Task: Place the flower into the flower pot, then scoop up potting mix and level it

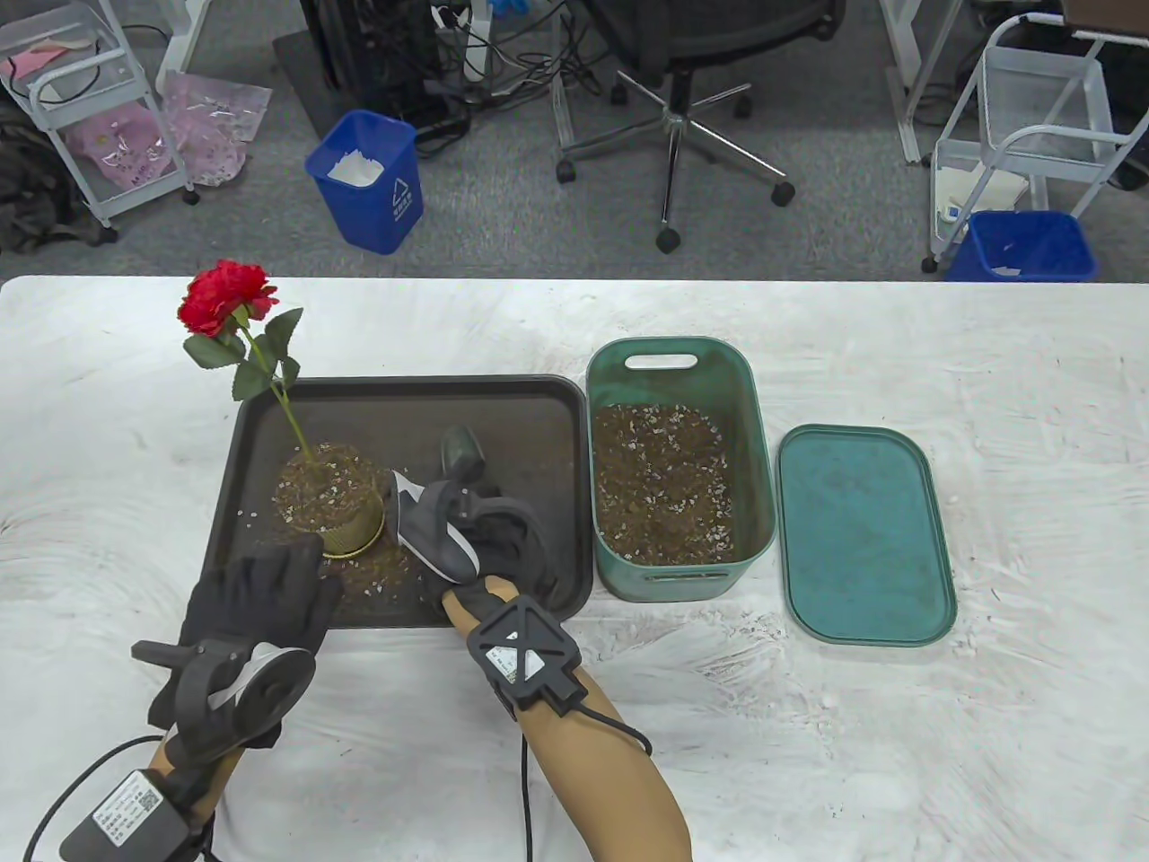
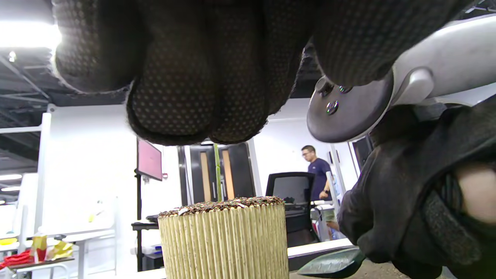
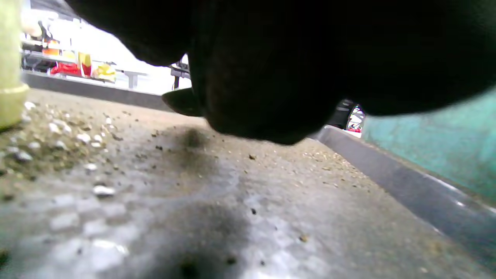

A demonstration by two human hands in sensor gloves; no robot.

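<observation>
Red flower upright in soil-filled pot — tray's left.

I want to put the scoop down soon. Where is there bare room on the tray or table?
Free: the tray's far right part, between scoop and green bin; also bare table beyond the lid. Crowded: the tray's near left, around the flower pot and both hands.

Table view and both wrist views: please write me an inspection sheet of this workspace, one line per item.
Surface: white table, smeared.
Job's things: flower stands in the flower pot, filled with mix, on the dark tray; green bin holds potting mix.
Clutter: spilled mix on tray; bin lid beside bin.
Grippers: left hand beside pot, holds nothing; right hand grips the scoop.
Cables: glove leads on table.
Surroundings: office chair, carts, blue bins.
</observation>
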